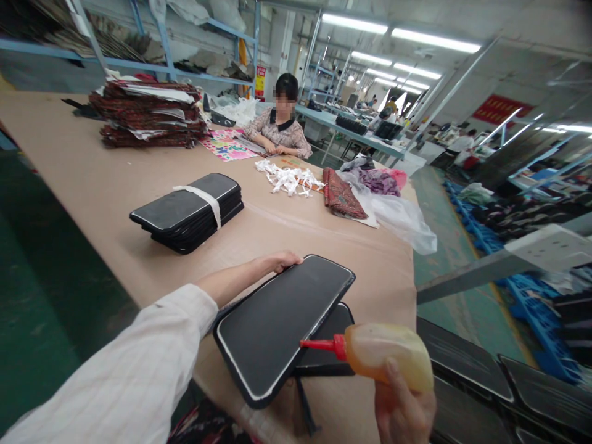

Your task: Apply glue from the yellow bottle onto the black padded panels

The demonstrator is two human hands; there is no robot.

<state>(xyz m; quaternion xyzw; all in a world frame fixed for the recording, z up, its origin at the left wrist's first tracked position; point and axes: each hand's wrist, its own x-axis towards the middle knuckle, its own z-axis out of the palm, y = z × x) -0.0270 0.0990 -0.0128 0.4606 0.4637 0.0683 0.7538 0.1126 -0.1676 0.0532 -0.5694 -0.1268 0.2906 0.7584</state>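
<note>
My left hand (287, 261) grips the far edge of a black rounded rectangular panel (282, 327), its fingers partly hidden behind it. The panel is tilted, with a whitish line running along its border. Another black panel (330, 339) lies partly covered beneath it. In my right hand (407, 401) is a squeeze bottle (391, 351) of yellowish liquid, lying almost level. Its red nozzle (319, 345) points left, and the tip is at the panel's near right edge; whether it touches cannot be made out.
A strapped stack of black panels (185, 209) sits on the brown table (268, 231). Behind are bundled dark red pieces (148, 114), white strips (289, 179), a folded patterned cloth (345, 194) and clear plastic (402, 216). Another person (280, 129) sits across. More panels (462, 357) lie at right.
</note>
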